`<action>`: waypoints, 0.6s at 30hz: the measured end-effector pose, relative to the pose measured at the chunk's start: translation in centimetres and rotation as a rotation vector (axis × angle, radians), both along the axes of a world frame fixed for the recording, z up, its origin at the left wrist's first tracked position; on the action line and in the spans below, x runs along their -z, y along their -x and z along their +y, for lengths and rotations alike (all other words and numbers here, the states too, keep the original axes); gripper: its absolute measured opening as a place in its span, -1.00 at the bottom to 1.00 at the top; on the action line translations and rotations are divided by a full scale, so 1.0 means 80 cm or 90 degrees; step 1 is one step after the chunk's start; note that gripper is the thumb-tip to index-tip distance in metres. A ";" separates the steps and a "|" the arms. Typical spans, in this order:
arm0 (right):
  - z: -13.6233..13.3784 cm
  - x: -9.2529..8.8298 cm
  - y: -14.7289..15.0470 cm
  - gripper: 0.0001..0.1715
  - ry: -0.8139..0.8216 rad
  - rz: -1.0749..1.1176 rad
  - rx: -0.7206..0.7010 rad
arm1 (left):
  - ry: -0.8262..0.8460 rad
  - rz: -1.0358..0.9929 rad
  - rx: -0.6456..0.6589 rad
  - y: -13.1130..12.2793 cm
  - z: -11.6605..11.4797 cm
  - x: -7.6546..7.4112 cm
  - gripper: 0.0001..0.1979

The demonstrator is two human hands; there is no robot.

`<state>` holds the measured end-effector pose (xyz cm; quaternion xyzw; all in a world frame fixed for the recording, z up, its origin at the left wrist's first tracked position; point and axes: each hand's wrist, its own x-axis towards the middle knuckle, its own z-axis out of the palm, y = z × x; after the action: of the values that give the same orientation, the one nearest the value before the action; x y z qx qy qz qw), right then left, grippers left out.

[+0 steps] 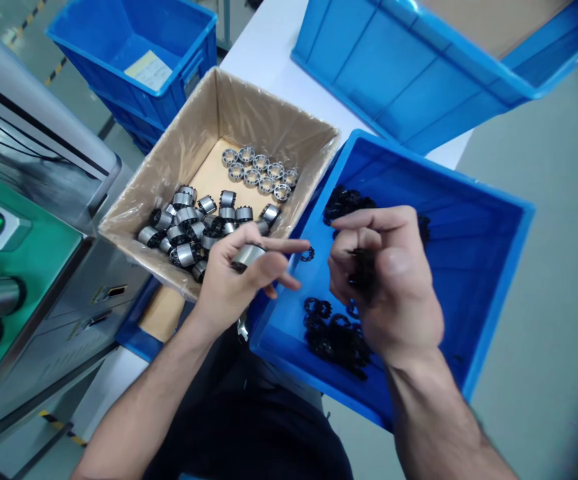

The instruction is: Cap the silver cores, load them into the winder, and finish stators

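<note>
The silver cylinder [249,256] is held in the left hand [229,283], above the carton's right-hand edge, close to its near corner. Its smooth curved side is turned up, and a dark end is pointed down toward the wearer; the far end is partly covered by the fingers, so the exact tilt of its long axis cannot be told. The cylinder is lodged behind the parted thumb and forefinger, and the forefinger is stretched out rightward from the carton [169,148]. To the right of the carton, the right hand [396,293] is held with its fingers curled closely around dark pieces [363,270], whose shapes are blurred. Inside the carton, which is lined with clear film, silver rings [251,177] are set in two rows with their openings upward, and dark-ended cylinders [187,216] are heaped nearer the wearer, their axes pointed in mixed directions. Just right of the carton, a blue bin [489,220] is occupied by piles of black toothed rings [336,343], one small ring [307,254] being set apart near the left wall. Beyond the carton to the right, a larger blue crate [393,73] is stood on the white desk [269,43]; beyond it to the left, paper [149,71] is held in another blue crate [103,40].
</note>
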<state>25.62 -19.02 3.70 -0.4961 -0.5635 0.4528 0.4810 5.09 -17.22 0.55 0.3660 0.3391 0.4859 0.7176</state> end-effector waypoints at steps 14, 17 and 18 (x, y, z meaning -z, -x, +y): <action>0.005 0.008 0.012 -0.51 0.013 0.185 -0.068 | 0.044 0.029 0.004 -0.008 0.006 0.004 -0.36; 0.004 0.006 0.015 -0.33 -0.008 0.155 -0.035 | 0.036 0.038 -0.003 -0.007 0.002 0.008 -0.35; 0.003 0.007 0.015 -0.30 -0.020 0.135 -0.025 | 0.037 0.035 -0.001 -0.007 0.000 0.009 -0.36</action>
<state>24.39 -18.74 3.17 -0.4267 -0.5261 0.5030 0.5368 5.66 -17.18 -0.16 0.3582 0.3732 0.4659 0.7178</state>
